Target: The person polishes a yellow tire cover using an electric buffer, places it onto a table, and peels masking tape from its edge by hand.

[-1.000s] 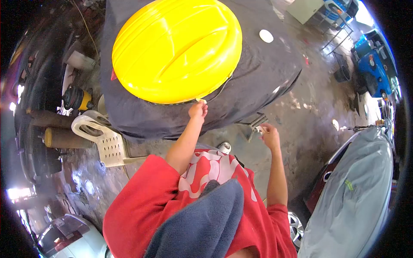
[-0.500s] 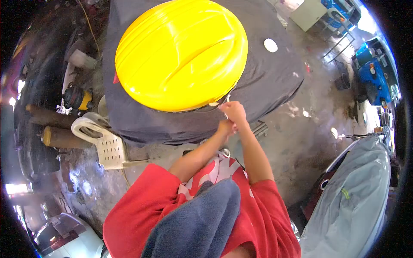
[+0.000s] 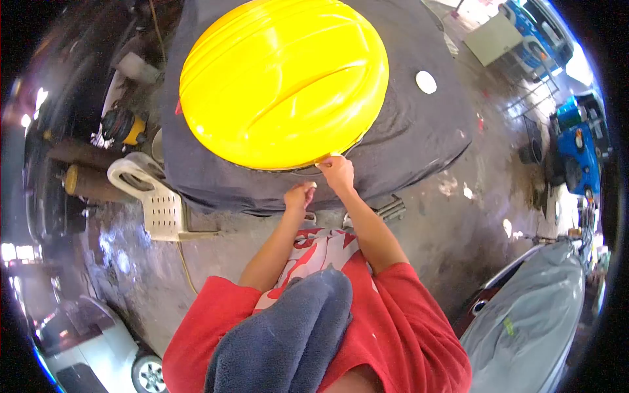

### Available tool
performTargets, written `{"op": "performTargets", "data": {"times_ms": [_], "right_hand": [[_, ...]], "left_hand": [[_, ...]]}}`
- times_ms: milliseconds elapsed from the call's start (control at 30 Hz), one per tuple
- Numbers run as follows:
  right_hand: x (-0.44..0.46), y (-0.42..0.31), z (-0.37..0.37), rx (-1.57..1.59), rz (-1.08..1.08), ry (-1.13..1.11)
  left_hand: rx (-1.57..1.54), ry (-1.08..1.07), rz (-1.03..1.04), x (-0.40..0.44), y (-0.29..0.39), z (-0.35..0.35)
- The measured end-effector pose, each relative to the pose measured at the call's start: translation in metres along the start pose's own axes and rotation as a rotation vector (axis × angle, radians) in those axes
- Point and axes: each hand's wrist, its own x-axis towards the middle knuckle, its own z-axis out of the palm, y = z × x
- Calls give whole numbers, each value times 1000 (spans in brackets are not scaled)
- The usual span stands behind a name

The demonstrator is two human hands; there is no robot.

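A large glossy yellow moulded panel (image 3: 282, 85) with curved creases lies on a dark grey cloth (image 3: 419, 124). My right hand (image 3: 338, 175) is closed in a pinch at the panel's near lower edge, with a small pale bit showing at its fingertips. Near it, a thin dark line or strip hangs along the rim. To the left and lower, my left hand (image 3: 298, 198) is closed, a small whitish piece showing at its fingertips, apart from the panel. What exactly either hand pinches is too small to tell.
A white round disc (image 3: 426, 82) lies on the cloth, right of the panel. At left stand a plastic chair (image 3: 164, 213) and a yellow-black shop vacuum (image 3: 124, 127). A grey-covered vehicle (image 3: 531, 314) is at lower right. A dark-blue towel (image 3: 288, 334) hangs over my chest.
My left hand has moved left, away from my right hand. My right hand has shifted slightly left along the panel's edge. The pale strip by the rim no longer shows the same way.
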Motion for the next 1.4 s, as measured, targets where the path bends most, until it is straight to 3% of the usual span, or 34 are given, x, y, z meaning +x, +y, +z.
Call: {"op": "performTargets", "data": {"times_ms": [100,267,300,433,700,767,833,867,933,1000,1067,1133,1200,1267,1400], "right_hand": [[7,10,-24,0,-43,11],[24,41,-82,13,9,-140],[30,53,-88,-41,-110,-87],[42,70,-128,-89,-211,-46],[62,134,-253,-55,-71,142],[52,154,-259,-19,-31,168],[38,176,-249,119,95,48],[32,185,-243,120,96,43],[18,197,-225,165,72,-158],[6,209,-204,177,48,-203],[-3,198,-192,191,25,-245],[-6,177,-189,219,87,-297],[5,177,-173,238,6,-295],[12,134,-172,307,114,-423],[35,117,-144,465,70,-363]], "left_hand": [[-197,174,78,5,4,23],[-245,284,199,37,-10,37],[-249,335,173,37,-11,40],[-210,401,173,35,-7,43],[-55,452,271,39,-18,58],[-45,234,235,29,-22,88],[-174,227,194,26,-19,118],[-305,220,149,30,-19,127],[-322,300,140,37,-18,137],[-338,378,128,44,-26,138],[33,496,339,50,-34,137],[164,611,383,50,-39,147],[582,838,671,36,-40,162],[569,704,715,22,-43,178],[695,570,900,-8,-50,207]]}}
